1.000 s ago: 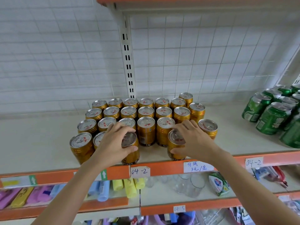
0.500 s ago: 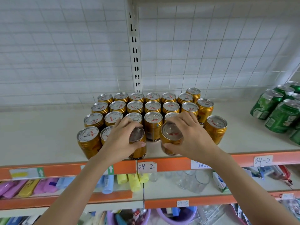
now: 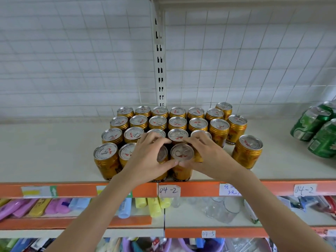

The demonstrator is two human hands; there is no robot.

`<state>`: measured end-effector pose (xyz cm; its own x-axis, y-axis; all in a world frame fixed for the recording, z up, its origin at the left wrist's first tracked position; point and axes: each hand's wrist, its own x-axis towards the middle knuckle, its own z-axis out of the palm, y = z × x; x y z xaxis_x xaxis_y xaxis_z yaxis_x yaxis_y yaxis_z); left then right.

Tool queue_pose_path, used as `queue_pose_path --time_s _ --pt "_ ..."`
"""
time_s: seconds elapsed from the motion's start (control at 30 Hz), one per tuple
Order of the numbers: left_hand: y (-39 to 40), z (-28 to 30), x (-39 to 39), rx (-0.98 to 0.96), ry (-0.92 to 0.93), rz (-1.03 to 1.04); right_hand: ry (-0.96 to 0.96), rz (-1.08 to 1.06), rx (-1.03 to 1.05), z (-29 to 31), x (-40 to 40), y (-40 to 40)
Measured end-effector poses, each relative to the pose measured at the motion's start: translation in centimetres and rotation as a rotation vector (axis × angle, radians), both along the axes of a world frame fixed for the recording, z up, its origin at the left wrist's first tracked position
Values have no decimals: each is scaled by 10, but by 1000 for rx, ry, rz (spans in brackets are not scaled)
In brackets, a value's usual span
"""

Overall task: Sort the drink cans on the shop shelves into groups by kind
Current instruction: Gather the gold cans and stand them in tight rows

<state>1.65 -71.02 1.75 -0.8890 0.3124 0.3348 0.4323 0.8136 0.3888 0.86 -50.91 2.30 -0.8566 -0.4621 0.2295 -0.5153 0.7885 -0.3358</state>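
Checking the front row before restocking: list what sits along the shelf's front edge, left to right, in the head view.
Leftmost gold can → left hand → right hand → lone gold can → green cans.

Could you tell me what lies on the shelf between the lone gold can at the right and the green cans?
Nothing: the head view shows bare shelf between the lone gold can and the green cans.

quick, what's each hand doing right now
Left hand: fingers curled round a gold can in the front row.
Right hand: grips the neighbouring gold can by its top, thumb at the front rim.
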Motion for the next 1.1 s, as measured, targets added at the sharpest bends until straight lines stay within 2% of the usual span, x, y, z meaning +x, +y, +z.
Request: queue_pose_path --time_s 0.13,0.23,0.27,0.37,0.47,0.6,0.83,1.1 --pt "29 6 -5 1 21 -74 19 -86 31 4 -2 40" --pt "53 6 -12 -7 20 -97 169 -246 55 5 -6 83" --pt "59 5 -15 -23 17 -94 169 -318 120 8 -5 97" --pt "68 -3 -23 -77 2 -65 -14 -441 309 8 -5 129" --pt "68 -6 -25 -87 -41 -40 -170 -417 164 1 -6 138" --pt "68 -1 -22 -66 -118 -38 -140 -329 41 -2 -2 130" --pt "74 3 -19 -34 -146 25 -98 -72 -13 -15 2 79" --pt "75 -1 -24 -145 -120 6 -133 -114 -106 -16 2 61"
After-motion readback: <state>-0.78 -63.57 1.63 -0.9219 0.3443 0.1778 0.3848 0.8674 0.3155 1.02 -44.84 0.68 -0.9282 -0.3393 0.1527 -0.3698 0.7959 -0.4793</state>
